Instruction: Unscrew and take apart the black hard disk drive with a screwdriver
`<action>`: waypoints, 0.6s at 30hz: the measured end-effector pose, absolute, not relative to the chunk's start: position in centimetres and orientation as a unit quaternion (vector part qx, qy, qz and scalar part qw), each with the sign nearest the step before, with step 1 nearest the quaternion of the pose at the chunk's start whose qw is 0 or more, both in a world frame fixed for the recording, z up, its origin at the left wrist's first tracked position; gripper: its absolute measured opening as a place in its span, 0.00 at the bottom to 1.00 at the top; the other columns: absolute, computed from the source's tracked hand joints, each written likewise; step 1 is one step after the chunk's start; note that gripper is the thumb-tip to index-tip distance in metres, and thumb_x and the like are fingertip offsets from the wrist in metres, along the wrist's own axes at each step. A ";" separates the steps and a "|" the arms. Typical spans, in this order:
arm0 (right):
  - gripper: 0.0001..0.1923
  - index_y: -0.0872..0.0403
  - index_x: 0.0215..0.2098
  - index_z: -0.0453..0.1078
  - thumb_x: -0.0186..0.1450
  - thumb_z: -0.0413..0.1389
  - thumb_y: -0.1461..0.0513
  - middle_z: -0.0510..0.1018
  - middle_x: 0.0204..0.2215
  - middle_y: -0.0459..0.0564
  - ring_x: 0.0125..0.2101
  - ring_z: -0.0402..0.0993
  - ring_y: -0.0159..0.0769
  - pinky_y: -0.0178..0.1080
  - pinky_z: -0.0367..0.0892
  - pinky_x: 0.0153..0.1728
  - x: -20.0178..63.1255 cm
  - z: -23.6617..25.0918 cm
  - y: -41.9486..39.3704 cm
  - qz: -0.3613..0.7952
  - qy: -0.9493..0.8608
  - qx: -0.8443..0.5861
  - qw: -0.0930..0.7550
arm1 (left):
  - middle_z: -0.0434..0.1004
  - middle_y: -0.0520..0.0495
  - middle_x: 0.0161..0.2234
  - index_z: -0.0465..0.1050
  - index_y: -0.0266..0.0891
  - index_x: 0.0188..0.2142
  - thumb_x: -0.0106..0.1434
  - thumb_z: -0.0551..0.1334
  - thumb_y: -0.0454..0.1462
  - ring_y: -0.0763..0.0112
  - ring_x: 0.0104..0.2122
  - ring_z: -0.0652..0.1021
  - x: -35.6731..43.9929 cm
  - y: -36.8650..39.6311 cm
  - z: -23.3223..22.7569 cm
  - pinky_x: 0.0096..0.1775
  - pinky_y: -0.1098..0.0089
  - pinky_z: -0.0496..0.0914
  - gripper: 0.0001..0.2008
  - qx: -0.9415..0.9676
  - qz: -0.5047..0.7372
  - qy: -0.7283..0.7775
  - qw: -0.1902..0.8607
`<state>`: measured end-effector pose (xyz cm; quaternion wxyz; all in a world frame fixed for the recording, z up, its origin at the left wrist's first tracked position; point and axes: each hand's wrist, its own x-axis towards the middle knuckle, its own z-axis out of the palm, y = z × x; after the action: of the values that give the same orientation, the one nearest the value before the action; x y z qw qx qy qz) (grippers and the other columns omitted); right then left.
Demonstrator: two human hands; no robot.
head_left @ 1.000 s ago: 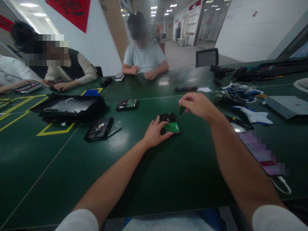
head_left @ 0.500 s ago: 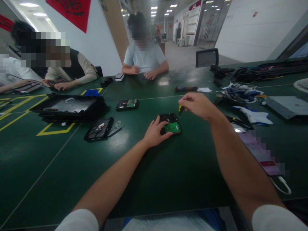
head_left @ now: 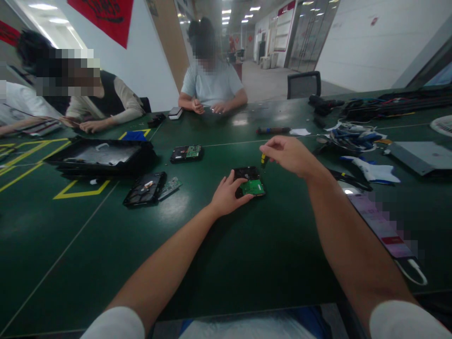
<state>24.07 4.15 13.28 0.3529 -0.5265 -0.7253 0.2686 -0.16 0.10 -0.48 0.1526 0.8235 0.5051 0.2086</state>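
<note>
A hard drive [head_left: 254, 188] with a green circuit board facing up lies flat on the green table. My left hand [head_left: 229, 193] grips its left side, with the thumb along the near edge and a finger over the board. Between the thumb and fingers of my right hand [head_left: 287, 153] is a small yellow-and-black screwdriver [head_left: 263, 160]. It points down just right of the drive's far corner; whether its tip touches anything is too small to tell.
Left stand a second hard drive [head_left: 186, 153], a black drive casing [head_left: 145, 189], a loose circuit board [head_left: 171, 188] and a black tray [head_left: 102, 153]. Right lie a phone [head_left: 377, 216], cables [head_left: 356, 136] and a metal box [head_left: 420, 157]. A person [head_left: 212, 87] sits opposite, others at left.
My right hand and the screwdriver have shifted very slightly left. My left hand and the hard drive stay put. The hands of the person opposite have moved a little.
</note>
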 end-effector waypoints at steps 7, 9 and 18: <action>0.12 0.52 0.39 0.78 0.73 0.62 0.52 0.82 0.31 0.48 0.25 0.72 0.33 0.38 0.66 0.30 24.0 13.6 3.9 0.297 -0.717 -0.515 0.365 | 0.53 0.33 0.78 0.70 0.47 0.68 0.69 0.63 0.60 0.46 0.79 0.50 -0.3 0.0 -0.5 0.74 0.42 0.52 0.35 0.823 0.209 0.504 0.159; 0.14 0.51 0.40 0.79 0.75 0.59 0.51 0.80 0.28 0.47 0.25 0.72 0.33 0.37 0.65 0.28 24.0 13.7 3.8 0.319 -0.724 -0.499 0.354 | 0.54 0.34 0.78 0.70 0.47 0.68 0.69 0.63 0.61 0.47 0.79 0.49 -0.3 0.1 -0.5 0.74 0.42 0.52 0.35 0.823 0.209 0.504 0.160; 0.13 0.52 0.36 0.78 0.69 0.66 0.51 0.81 0.28 0.48 0.28 0.74 0.35 0.38 0.67 0.32 24.1 13.5 3.9 0.271 -0.714 -0.538 0.355 | 0.53 0.35 0.78 0.69 0.48 0.69 0.69 0.63 0.61 0.47 0.79 0.50 -0.3 0.2 -0.8 0.74 0.41 0.52 0.36 0.821 0.209 0.507 0.162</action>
<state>24.07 3.92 13.53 0.3554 -0.5383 -0.7145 0.2711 -0.34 0.23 -0.77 0.1619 0.8207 0.5068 0.2085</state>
